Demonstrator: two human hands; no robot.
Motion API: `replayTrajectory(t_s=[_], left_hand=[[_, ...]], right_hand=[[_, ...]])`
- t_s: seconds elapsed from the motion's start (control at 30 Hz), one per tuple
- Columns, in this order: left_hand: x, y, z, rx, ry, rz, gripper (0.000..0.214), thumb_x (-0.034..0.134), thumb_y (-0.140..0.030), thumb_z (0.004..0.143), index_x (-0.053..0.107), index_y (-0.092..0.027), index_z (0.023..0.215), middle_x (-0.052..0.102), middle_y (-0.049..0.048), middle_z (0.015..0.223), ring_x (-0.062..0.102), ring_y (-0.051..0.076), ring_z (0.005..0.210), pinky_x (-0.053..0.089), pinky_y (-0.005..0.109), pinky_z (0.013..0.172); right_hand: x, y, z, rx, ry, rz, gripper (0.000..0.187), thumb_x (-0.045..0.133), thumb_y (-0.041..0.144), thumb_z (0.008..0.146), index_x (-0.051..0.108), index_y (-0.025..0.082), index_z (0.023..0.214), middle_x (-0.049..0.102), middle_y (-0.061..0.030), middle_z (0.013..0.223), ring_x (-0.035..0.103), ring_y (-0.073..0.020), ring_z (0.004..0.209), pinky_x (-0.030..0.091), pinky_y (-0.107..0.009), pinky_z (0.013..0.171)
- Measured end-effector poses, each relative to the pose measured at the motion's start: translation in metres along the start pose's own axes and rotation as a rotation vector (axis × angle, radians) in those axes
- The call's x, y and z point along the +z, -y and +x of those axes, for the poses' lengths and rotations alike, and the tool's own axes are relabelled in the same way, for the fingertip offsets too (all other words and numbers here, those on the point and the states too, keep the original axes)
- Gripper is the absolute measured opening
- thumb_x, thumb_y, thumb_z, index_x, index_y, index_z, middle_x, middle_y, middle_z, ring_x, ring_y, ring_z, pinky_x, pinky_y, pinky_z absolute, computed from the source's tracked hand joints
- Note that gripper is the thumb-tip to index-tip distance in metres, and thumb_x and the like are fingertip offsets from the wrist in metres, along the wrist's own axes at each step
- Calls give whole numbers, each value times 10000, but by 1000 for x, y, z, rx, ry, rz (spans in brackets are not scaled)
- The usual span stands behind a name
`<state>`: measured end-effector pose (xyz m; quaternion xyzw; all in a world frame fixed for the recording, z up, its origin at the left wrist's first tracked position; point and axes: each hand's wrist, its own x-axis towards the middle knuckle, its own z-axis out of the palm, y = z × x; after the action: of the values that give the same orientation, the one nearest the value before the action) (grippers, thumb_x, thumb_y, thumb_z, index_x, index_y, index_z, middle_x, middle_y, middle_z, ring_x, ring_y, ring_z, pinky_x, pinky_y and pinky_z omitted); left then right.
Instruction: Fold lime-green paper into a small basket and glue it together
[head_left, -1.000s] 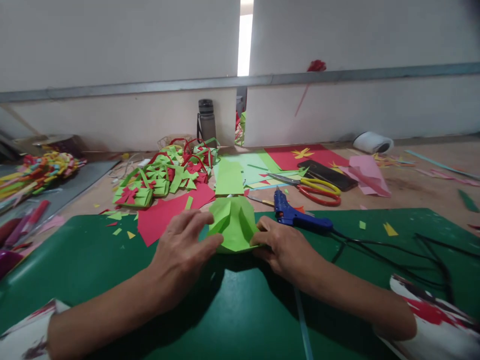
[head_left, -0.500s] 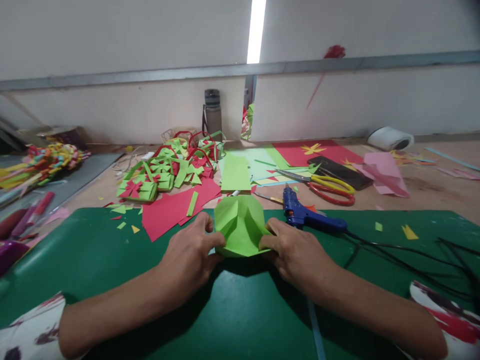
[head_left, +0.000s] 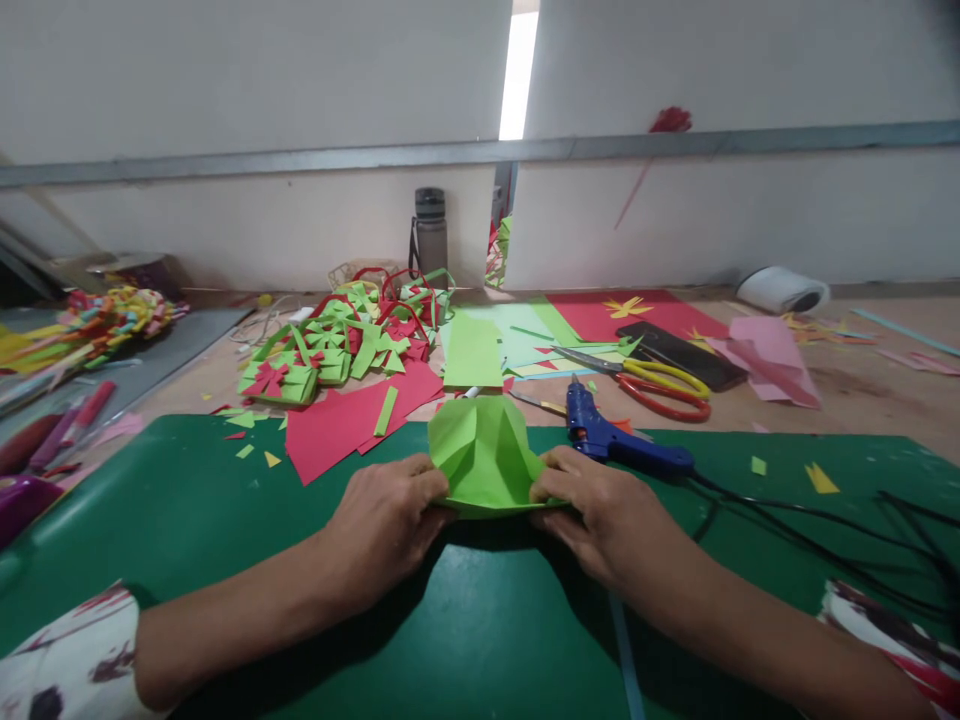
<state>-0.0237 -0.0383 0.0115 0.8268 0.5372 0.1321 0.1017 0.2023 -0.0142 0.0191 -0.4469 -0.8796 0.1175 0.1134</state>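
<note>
A folded light-green paper piece (head_left: 484, 450) stands on the dark green cutting mat (head_left: 225, 520), creased into a raised, rounded shape. My left hand (head_left: 386, 525) pinches its lower left edge with curled fingers. My right hand (head_left: 600, 510) pinches its lower right edge the same way. Both hands rest low on the mat with the paper between them.
A blue glue gun (head_left: 615, 442) with a black cord lies just right of the paper. Behind it are red-and-yellow scissors (head_left: 645, 380) and a black phone (head_left: 679, 352). Red paper (head_left: 337, 420), green paper scraps (head_left: 337, 340), a grey bottle (head_left: 430, 232) and a white roll (head_left: 782, 290) lie farther back.
My left hand's fingers have closed from spread to a pinch on the paper's left edge. Both hands have dropped to the paper's bottom edge, and the paper now stands more upright.
</note>
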Motion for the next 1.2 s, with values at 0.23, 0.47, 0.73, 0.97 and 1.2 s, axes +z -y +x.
replayTrajectory(t_s=[0.23,0.47,0.73,0.97,1.2], left_hand=[[11,11,-2,76,-131,-185,183,523,-189,824,576,-203,999,637,31,891,591,166,767,425,252,668],[9,12,-1,-136,-115,-440,562,597,-217,771,360,-226,1280,613,-40,702,553,137,615,426,244,611],[6,5,5,-309,-26,-697,255,601,-246,738,514,-183,969,530,-52,639,491,114,582,385,209,544],[0,0,0,-346,27,-686,132,599,-279,728,584,-169,800,487,-54,591,435,105,553,346,200,514],[-9,-3,3,-394,90,-761,148,605,-240,696,599,-160,820,477,-63,577,419,96,533,323,186,490]], right_hand=[[11,-8,2,-110,-100,239,232,501,134,815,605,205,1010,645,-54,960,598,-185,873,449,-287,738],[8,-6,4,120,-91,328,714,567,176,752,247,214,1389,671,-24,843,620,-208,738,466,-327,684],[1,-5,8,207,6,461,134,544,246,802,565,196,924,642,4,757,581,-148,679,409,-253,619],[-5,0,4,214,53,349,51,578,226,767,558,194,802,608,17,693,531,-140,631,352,-257,579],[-1,1,0,232,72,360,207,588,306,768,598,225,958,645,-5,778,561,-172,694,371,-278,626]])
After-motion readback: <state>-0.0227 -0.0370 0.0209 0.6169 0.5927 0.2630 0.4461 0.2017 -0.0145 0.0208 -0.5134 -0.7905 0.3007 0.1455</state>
